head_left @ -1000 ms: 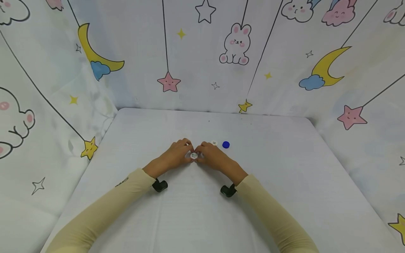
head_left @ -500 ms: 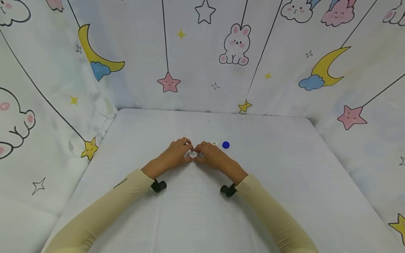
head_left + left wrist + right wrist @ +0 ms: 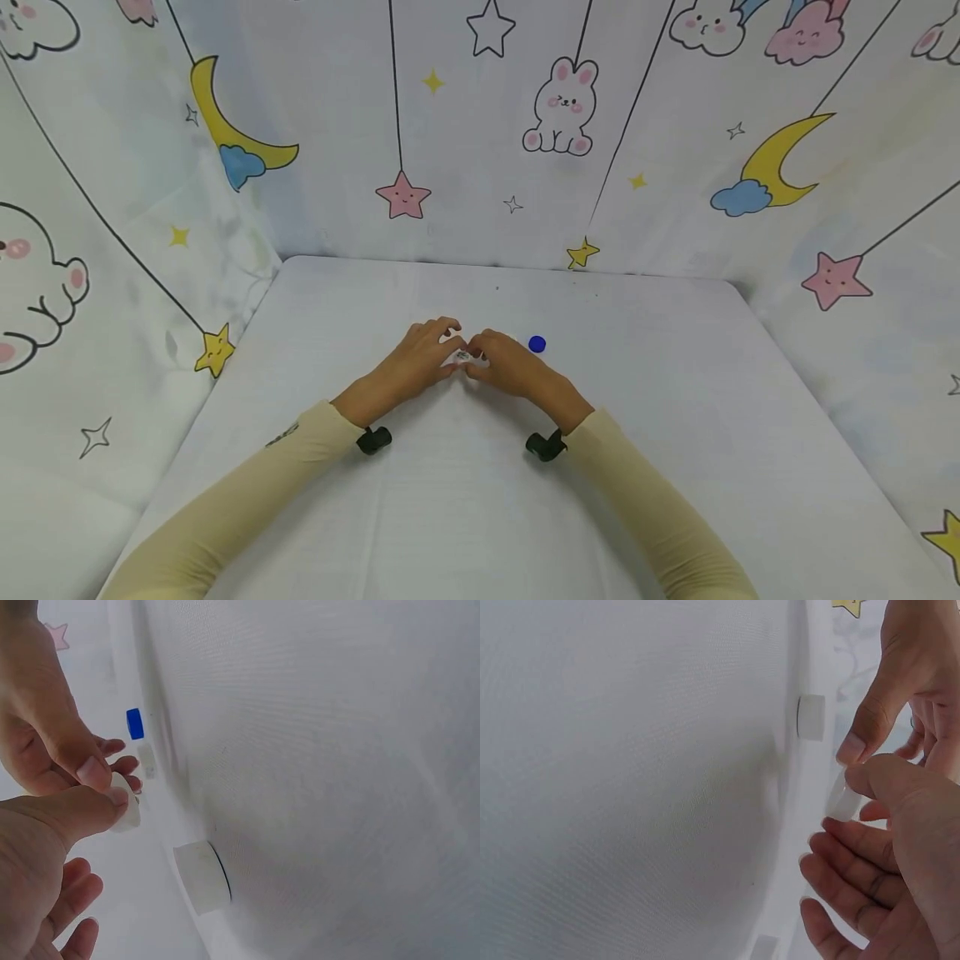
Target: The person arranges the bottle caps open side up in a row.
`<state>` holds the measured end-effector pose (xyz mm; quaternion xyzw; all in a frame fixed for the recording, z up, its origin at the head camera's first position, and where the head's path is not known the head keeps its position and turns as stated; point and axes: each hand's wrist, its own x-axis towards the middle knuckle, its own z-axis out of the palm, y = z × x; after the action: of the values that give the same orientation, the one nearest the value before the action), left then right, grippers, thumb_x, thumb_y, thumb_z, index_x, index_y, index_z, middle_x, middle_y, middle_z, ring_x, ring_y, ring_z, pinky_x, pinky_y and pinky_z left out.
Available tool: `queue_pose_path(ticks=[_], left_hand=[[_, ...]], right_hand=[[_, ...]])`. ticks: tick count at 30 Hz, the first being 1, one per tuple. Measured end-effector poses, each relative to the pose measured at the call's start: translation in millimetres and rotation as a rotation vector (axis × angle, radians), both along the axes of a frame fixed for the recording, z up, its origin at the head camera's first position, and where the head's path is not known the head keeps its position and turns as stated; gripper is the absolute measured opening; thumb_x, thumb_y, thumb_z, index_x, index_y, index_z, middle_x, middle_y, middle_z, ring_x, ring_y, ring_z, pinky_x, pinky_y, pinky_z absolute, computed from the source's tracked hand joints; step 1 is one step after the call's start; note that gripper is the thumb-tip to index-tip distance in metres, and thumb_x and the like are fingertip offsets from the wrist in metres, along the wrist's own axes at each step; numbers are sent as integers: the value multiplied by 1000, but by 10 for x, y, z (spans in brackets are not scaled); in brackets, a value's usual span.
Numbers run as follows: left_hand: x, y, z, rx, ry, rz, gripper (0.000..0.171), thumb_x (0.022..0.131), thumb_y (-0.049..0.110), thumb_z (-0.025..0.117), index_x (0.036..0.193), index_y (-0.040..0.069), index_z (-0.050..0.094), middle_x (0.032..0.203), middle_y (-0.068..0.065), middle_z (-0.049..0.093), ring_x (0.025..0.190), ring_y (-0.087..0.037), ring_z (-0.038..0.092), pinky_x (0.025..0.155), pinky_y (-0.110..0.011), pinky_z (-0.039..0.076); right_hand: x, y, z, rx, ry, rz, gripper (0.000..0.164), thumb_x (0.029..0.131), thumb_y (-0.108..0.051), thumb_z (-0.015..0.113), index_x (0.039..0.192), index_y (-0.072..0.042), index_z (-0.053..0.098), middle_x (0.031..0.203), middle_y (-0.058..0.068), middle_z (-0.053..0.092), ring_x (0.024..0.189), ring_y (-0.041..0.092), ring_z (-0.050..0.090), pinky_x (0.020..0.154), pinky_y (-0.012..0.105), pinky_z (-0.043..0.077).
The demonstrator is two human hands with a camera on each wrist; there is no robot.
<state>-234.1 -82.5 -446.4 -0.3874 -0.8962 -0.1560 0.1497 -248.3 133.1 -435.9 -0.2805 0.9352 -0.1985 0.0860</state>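
Both hands meet over the middle of the table, pinching a small white round cap [image 3: 462, 355] [image 3: 129, 817] [image 3: 843, 801] between fingers and thumbs. My left hand [image 3: 411, 362] has its thumb against the cap's edge, with its other fingers spread loosely. From the other side, my right hand [image 3: 510, 363] grips it, and its thumb nearly meets the left thumb. Fingertips cover part of the cap. In the left wrist view, a second white cap [image 3: 201, 877] [image 3: 811, 717] sits on the table below the hands. The head view has it hidden behind the left hand.
A blue cap [image 3: 537, 343] [image 3: 135, 724] lies on the white table [image 3: 637, 350] just beyond the right hand. Beside it is another white cap [image 3: 147, 761], hidden in the head view. A cloth backdrop [image 3: 480, 150] with cartoon prints surrounds the table.
The hands have lifted slightly and moved a little away from me with the white cap, and the left fingers have spread. The white cap near the blue one is now covered by the right hand.
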Motion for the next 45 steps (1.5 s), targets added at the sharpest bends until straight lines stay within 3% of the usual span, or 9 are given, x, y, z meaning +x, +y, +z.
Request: queue_pose_path(ticks=[13, 17, 30, 36, 45], left_hand=[[7, 8, 7, -14, 103, -19, 18, 93, 13, 82, 110, 15, 75, 133, -12, 62, 120, -29, 64, 99, -48, 49], [-5, 14, 14, 15, 92, -15, 15, 95, 13, 80, 110, 13, 77, 131, -10, 63, 118, -29, 65, 100, -48, 50], [-74, 38, 26, 199, -267, 150, 18, 101, 20, 74, 114, 7, 78, 137, -16, 60, 125, -37, 59, 102, -60, 48], [-113, 20, 67, 280, -437, 190, 21, 103, 19, 71, 114, 2, 77, 137, -22, 58, 128, -41, 57, 106, -61, 47], [-202, -34, 132, 322, -732, 208, 35, 108, 28, 62, 123, 0, 76, 148, -22, 56, 145, -40, 46, 118, -58, 40]], right_hand=[[-17, 56, -18, -60, -25, -1, 34, 105, -32, 67, 128, -7, 71, 115, 6, 69, 107, 20, 66, 96, 37, 57], [-24, 82, -2, -96, -23, 4, 32, 106, -32, 65, 125, -7, 72, 112, 4, 70, 103, 18, 65, 92, 37, 57], [-13, 131, 2, -164, 100, 7, 29, 106, -28, 65, 128, -8, 67, 120, 6, 68, 106, 20, 65, 91, 37, 57], [1, 127, 0, -176, 101, 21, 39, 103, -28, 71, 136, -10, 63, 125, 5, 66, 108, 19, 65, 91, 35, 58], [19, 110, -13, -181, 119, 14, 44, 98, -31, 78, 135, -11, 65, 126, 4, 66, 107, 18, 66, 87, 33, 59]])
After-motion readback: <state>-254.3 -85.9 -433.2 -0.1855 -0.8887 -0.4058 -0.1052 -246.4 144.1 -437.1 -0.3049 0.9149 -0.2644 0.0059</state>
